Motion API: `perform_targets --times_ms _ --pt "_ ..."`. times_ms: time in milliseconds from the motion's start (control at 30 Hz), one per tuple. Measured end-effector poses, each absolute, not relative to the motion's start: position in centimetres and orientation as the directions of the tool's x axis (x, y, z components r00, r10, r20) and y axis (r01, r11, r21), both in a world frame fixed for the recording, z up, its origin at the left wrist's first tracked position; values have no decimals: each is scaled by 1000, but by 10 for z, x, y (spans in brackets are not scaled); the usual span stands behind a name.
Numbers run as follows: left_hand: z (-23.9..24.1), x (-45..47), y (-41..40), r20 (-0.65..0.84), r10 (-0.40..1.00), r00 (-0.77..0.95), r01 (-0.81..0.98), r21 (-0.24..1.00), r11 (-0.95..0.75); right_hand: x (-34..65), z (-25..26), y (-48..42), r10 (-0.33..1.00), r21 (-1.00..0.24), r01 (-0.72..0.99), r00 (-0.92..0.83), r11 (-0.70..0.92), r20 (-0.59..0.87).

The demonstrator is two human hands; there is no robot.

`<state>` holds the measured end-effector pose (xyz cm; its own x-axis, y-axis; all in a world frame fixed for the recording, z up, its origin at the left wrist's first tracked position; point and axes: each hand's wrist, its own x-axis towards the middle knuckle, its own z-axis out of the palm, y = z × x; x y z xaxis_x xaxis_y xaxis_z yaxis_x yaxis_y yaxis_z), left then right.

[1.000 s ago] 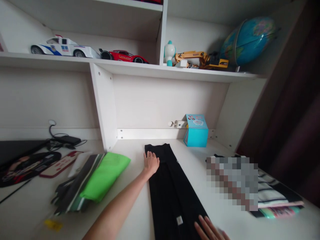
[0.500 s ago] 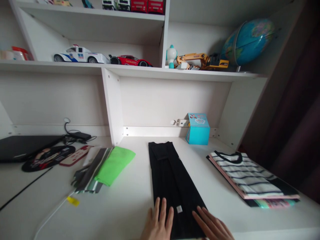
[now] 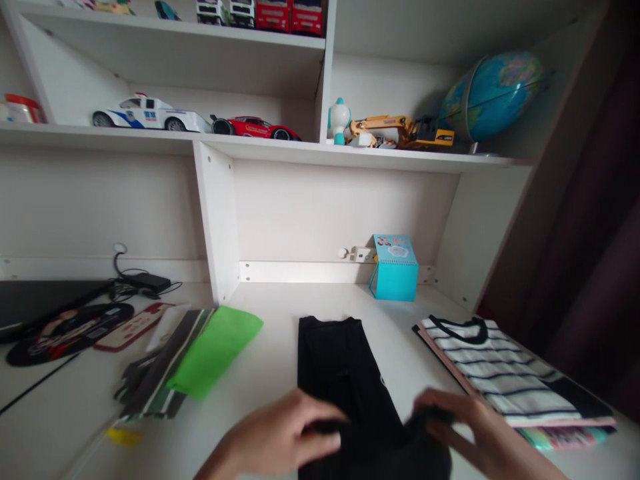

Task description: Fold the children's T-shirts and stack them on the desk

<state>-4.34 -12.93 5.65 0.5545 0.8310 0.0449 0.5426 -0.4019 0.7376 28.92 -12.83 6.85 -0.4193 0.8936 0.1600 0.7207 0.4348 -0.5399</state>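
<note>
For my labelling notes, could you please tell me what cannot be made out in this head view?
- Head view: left hand and right hand are motion-blurred, so their grip on the black garment is unclear.
- Garment's near end: covered by hands, cut by bottom edge.
- Red toy trucks: cut by top edge.

A white desk [image 3: 280,350] sits beneath white wall shelves [image 3: 350,155] split by an upright divider [image 3: 216,220], softly and evenly lit, with what seems a dark curtain [image 3: 590,233] at right.

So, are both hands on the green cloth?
No, the left hand and right hand both grip the near end of the black garment; the green cloth lies untouched to its left.
</note>
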Motion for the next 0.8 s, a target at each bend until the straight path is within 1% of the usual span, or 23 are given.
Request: perform_targets --times_ms 67,133,200,267,333,367,500,600,700,800 --pt "69 -30 -83 126 901 414 521 780 -348 276 86 -72 893 -584 687 -419 431 166" --pt "72 -20 -34 156 930 333 475 824 -308 260 85 -15 914 -634 673 -377 381 149" --pt "64 -18 6 116 968 223 482 850 -212 244 69 32 935 -655 682 -333 327 119" --pt "50 -21 34 16 989 148 515 852 -91 231 45 64 953 -662 698 -291 272 85" --pt "38 -27 48 -61 989 132 540 841 -20 225 25 82 964 -663 712 -258 231 58" --pt "34 -31 53 -80 987 142 545 839 -11 223 18 87 968 -663 717 -248 216 47" --pt "34 -41 66 -75 980 184 553 832 -40 228 8 104 976 -642 745 -215 181 26" --pt "35 -42 81 -38 988 150 626 777 -65 230 8 116 987 -580 800 -155 155 51" --pt "27 -38 91 14 996 86 734 676 -72 226 4 123 993 -500 858 -93 116 71" --pt "17 -34 91 61 997 53 798 598 -79 219 -2 120 996 -452 888 -66 85 58"
